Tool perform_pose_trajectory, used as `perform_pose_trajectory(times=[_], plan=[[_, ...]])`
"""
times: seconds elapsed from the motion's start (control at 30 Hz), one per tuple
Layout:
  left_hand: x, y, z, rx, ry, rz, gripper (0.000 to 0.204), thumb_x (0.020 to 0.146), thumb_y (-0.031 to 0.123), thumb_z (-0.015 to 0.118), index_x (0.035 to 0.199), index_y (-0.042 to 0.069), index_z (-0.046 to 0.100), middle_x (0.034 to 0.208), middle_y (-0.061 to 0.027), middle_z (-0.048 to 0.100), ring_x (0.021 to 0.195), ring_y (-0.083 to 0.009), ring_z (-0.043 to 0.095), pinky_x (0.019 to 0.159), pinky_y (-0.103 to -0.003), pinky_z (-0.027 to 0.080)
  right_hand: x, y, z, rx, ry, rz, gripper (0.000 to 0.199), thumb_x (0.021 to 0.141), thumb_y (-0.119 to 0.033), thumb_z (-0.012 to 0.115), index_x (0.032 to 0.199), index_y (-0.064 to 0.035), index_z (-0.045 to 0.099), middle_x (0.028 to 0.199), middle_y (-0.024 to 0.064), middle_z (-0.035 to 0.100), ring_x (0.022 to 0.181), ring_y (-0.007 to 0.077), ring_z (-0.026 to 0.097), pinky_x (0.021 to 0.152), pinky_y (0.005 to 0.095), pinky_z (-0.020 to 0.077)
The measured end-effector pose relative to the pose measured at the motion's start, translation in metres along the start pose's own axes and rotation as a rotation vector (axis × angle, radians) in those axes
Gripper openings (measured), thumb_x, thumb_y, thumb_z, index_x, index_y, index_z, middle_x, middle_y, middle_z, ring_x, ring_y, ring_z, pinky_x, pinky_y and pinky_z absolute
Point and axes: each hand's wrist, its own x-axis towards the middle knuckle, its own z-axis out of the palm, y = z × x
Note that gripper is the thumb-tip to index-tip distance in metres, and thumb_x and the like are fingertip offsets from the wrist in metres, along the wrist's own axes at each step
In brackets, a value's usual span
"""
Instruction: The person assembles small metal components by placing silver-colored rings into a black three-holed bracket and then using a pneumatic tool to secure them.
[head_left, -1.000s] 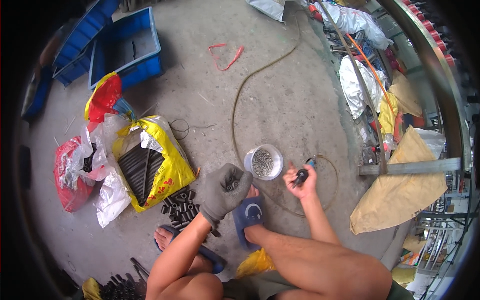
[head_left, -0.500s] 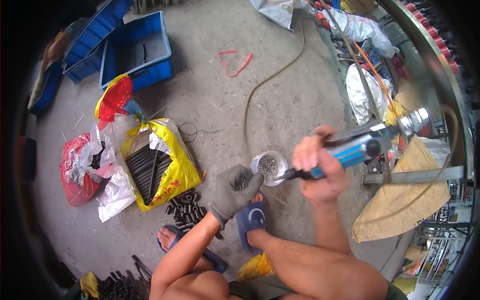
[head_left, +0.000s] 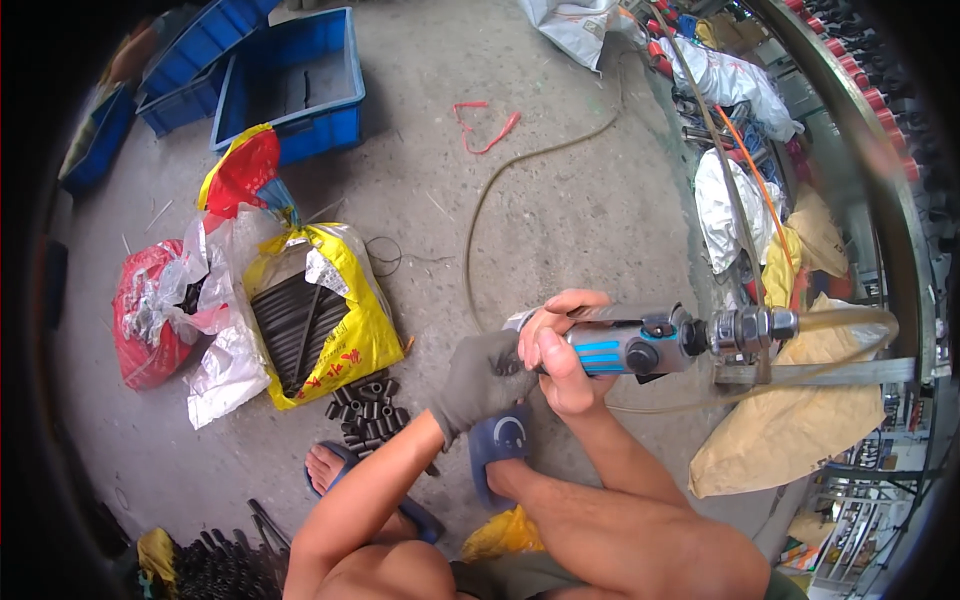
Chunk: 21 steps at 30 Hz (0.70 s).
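My left hand (head_left: 470,385), in a grey work glove, is closed around small black pieces with round ends that look like short tubes. My right hand (head_left: 566,378) is bare and wrapped round a blue and silver air tool (head_left: 618,355). The tool lies almost level, its front end at the left glove, and that meeting point is hidden by my fingers. A hose (head_left: 858,318) runs from its metal coupling at the right. Behind my hands only a bit of the white tub's rim (head_left: 515,321) shows. A pile of short black tubes (head_left: 370,412) lies left of my left forearm.
Long black rods fill a yellow bag (head_left: 368,338) on the left, beside a red bag (head_left: 150,340). Blue crates (head_left: 318,135) stand at the far left. The hose curves across the floor. A tan sack (head_left: 745,445) and metal bar (head_left: 835,372) are at right.
My right hand has brought the air tool left and slightly down, up against the gloved left hand. The tub of small metal parts, visible before, is now mostly covered by my hands.
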Motion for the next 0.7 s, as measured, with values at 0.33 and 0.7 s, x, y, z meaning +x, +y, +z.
perform_pose_trajectory(times=[0.33,0.7], plan=[[0.007,0.004,0.004,0.061,-0.051,-0.133,0.031,0.082,0.035,0.080,0.090,0.007,0.069,0.072,-0.0180,0.065,0.060,-0.0309,0.056,0.060,-0.037,0.051,-0.005,0.001,0.005,0.013,0.171,0.056,0.024,0.092,-0.004,0.059,0.114,-0.0015,0.050,0.075,0.0083,0.057,0.064,0.0151,0.054,0.063,0.0353,0.0488],[0.009,-0.016,0.004,0.154,0.025,0.031,0.019,0.080,0.017,0.079,0.087,0.003,0.069,0.063,-0.0095,0.064,0.060,-0.0141,0.067,0.056,-0.035,0.052,0.003,-0.002,0.010,-0.074,0.152,0.085,0.033,0.090,-0.004,0.062,0.121,0.0027,0.051,0.077,0.0086,0.059,0.063,0.0162,0.057,0.062,0.0336,0.0505]])
